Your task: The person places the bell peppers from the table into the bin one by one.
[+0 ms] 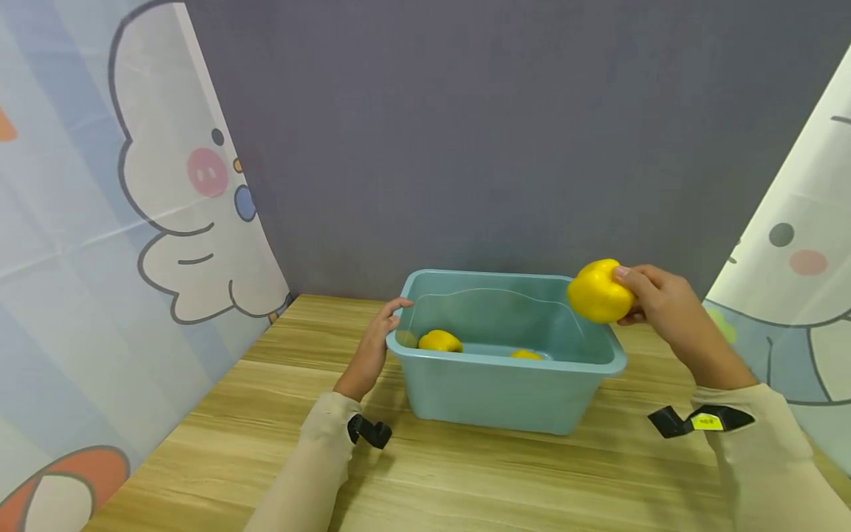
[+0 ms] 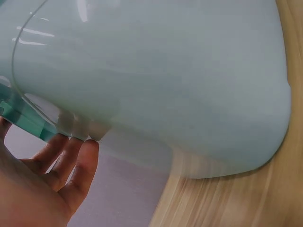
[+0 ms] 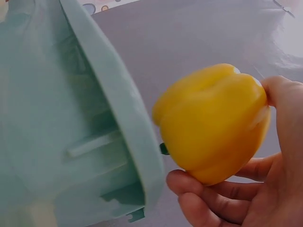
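My right hand [image 1: 654, 299] grips a yellow bell pepper [image 1: 600, 292], its thumb on one side and fingers underneath. The pepper is above the right end of a light blue-green plastic bin [image 1: 488, 391], overlapping its rim in the head view. From the right wrist, the pepper [image 3: 213, 123] appears beside the bin's rim [image 3: 125, 99], with a bit of green stem showing. My left hand [image 1: 375, 343] holds the bin's left end at the rim, and its fingertips [image 2: 87, 151] rest against the outer wall. Inside lies another yellow pepper [image 1: 439, 340]; a second yellow piece [image 1: 527, 355] is mostly hidden behind the front wall.
The bin stands on a wood-grain table [image 1: 266, 443] near a grey back panel [image 1: 492, 133]. Cartoon-printed sheets hang at the left [image 1: 73, 244] and right [image 1: 791, 295]. Each sleeve carries a black wrist camera strap [image 1: 368, 431].
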The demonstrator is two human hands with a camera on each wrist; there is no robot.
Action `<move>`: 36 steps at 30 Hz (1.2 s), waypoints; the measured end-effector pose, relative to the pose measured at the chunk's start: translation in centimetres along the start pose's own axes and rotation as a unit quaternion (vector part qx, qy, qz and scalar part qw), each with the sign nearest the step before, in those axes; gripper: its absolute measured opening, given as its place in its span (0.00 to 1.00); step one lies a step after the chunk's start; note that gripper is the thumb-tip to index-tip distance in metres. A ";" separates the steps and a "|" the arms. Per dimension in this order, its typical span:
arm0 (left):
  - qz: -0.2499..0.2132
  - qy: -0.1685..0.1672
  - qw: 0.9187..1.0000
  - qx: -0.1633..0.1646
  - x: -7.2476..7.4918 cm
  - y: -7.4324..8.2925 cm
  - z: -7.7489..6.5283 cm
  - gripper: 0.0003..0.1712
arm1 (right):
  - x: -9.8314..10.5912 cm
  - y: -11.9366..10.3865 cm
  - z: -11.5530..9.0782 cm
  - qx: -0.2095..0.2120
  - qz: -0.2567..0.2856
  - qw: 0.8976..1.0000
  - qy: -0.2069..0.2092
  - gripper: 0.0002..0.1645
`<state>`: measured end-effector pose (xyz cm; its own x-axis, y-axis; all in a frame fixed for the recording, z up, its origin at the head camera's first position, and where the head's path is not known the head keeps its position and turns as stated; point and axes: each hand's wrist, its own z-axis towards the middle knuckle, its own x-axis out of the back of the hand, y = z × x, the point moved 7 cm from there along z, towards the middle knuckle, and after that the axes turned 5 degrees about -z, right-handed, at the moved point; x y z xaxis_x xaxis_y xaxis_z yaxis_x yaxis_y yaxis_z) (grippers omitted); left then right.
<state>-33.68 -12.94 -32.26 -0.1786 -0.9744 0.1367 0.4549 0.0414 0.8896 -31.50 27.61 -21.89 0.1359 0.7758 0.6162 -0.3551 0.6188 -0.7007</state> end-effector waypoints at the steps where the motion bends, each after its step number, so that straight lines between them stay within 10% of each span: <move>1: 0.001 -0.001 1.000 -0.001 0.0 0.0 0.0 0.31 | 0.0 -0.1 0.1 0.000 -0.005 1.000 -0.006 0.35; 16: 0.005 0.002 1.000 0.000 0.1 -0.5 0.1 0.34 | -0.6 -1.1 1.6 -0.009 -0.089 0.990 -0.106 0.37; 36: -0.004 0.009 1.000 -0.004 0.0 0.1 0.0 0.30 | -1.6 -2.1 3.2 -0.034 -0.068 0.970 -0.230 0.37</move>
<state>-33.68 -12.97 -32.19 -0.1676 -0.9784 0.1212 0.4597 0.0312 0.8875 -33.93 24.68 -20.20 -0.2554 0.5586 0.7891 -0.2993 0.7304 -0.6139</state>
